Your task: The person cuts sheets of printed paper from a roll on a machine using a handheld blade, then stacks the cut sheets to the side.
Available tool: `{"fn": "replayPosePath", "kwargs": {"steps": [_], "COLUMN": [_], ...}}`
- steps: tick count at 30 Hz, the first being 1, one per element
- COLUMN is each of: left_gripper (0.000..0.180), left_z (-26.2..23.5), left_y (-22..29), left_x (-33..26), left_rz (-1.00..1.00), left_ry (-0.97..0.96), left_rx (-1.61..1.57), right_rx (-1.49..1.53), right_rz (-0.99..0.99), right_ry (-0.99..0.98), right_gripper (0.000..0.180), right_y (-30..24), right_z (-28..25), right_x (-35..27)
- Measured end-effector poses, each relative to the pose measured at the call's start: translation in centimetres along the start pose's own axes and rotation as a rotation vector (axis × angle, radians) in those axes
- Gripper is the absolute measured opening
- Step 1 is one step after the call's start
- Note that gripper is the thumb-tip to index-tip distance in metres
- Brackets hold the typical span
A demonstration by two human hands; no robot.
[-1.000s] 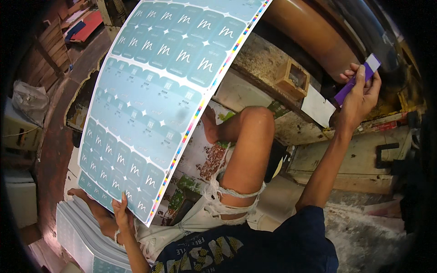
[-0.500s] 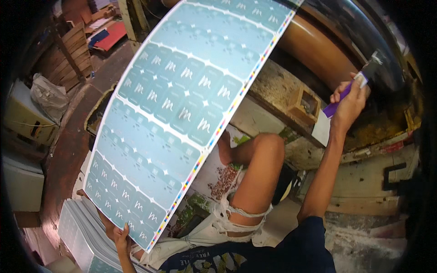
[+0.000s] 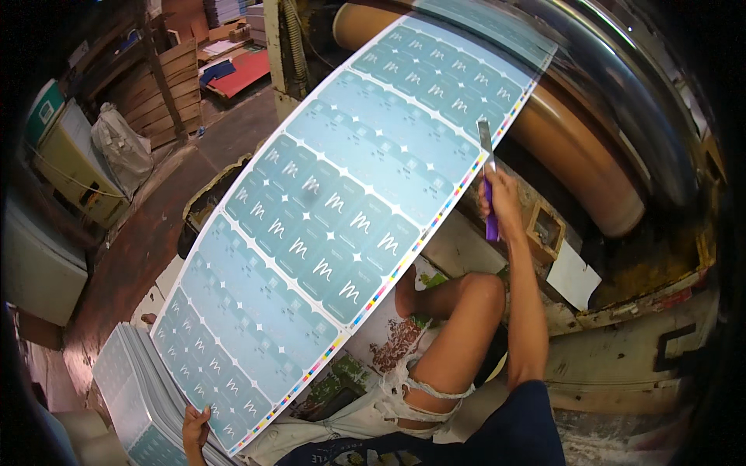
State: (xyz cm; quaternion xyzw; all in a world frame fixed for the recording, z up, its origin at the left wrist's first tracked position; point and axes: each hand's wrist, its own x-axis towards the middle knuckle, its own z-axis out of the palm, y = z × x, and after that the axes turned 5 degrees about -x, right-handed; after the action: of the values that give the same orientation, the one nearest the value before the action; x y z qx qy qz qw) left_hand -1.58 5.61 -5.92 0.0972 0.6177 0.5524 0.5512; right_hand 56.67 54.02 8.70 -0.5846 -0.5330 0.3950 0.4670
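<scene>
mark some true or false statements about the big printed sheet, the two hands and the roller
1. The right hand holds a tool with a purple handle and a flat metal blade. True.
2. The left hand has a grip on the top end of the printed sheet. False: it holds the sheet's lower corner, next to the stack of sheets.
3. The sheet's upper end lies over the brown roller. True.
4. The tool's blade points down at the knee. False: it points up along the sheet's colour-strip edge.
5. The printed sheet is mostly red. False: it is pale blue-green with repeated panels.
</scene>
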Motion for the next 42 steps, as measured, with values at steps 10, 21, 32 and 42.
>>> {"fn": "replayPosePath", "kwargs": {"steps": [10, 21, 32, 42], "left_gripper": [0.018, 0.027, 0.032, 0.033], "left_z": [-7.2, -10.7, -11.4, -5.0], "left_y": [-2.8, -3.9, -0.8, -1.2], "left_x": [-1.0, -3.1, 2.3, 14.1], "left_rz": [0.053, 0.103, 0.179, 0.111], "left_ry": [0.013, 0.198, 0.191, 0.115], "left_rx": [-0.162, 0.036, 0.127, -0.023], "right_rx": [-0.95, -0.864, -0.774, -0.64], "right_rz": [-1.027, -1.011, -0.915, -0.861], "right_ry": [0.569, -0.055, -0.09, -0.163], "right_gripper": [0.055, 0.055, 0.044, 0.044], "right_y": [-1.6, -1.5, -4.9, -9.3], "right_z": [-1.8, -3.7, 3.3, 5.8], "right_x": [-0.3, 3.6, -6.9, -13.4]}}
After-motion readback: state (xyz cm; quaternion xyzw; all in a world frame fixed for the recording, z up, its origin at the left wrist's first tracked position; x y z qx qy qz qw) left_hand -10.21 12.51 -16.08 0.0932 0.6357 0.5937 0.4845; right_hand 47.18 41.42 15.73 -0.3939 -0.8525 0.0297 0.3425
